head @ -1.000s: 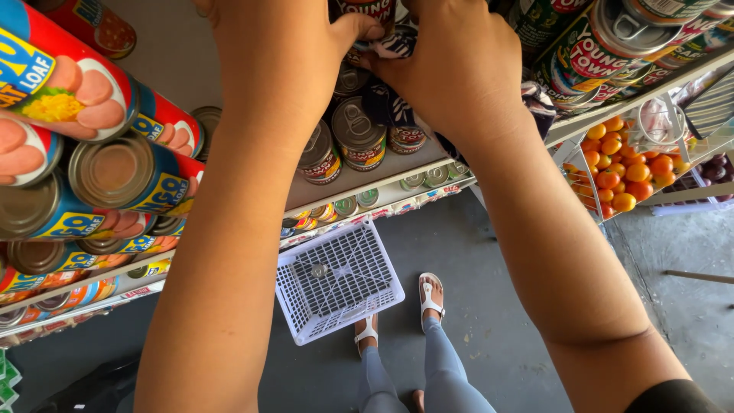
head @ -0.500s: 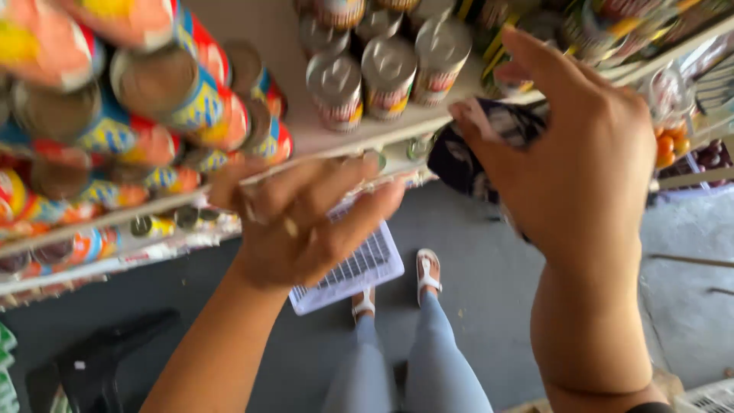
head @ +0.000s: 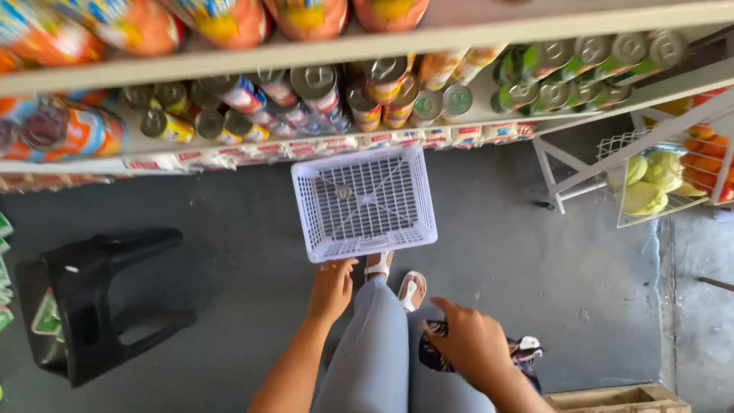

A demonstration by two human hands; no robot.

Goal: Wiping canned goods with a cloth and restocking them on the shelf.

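Both hands have been brought down from the shelf since half a second ago, and the view is now tipped toward the floor. Left hand (head: pixel 330 289) is lowered to the near rim of the white plastic basket (head: pixel 365 203), its fingertips at the edge or just touching it; the grip is loosely curled, with nothing seen to be held, though whether the rim is actually pinched cannot be told. Right hand (head: pixel 472 348) is held low beside the right knee, fingers spread and bent over a dark patterned packet (head: pixel 437 353), which is partly covered by the hand; the packet is gripped from above, with its far end showing white and red past the knuckles.

The basket is set on the grey floor (head: pixel 229 229), just in front of the white sandals (head: pixel 397 277), and looks empty through its grid bottom. Grey-clad legs (head: pixel 378 344) are seen between the two arms. Above the basket, tins (head: pixel 317 84) are lined up on their sides along the shelf (head: pixel 428 115), lids facing out. A black plastic stool (head: pixel 92 298) is stood well to the left. A wire rack with green and orange produce (head: pixel 657 180) is seen at the right, and a wooden crate edge (head: pixel 612 399) at the bottom right.
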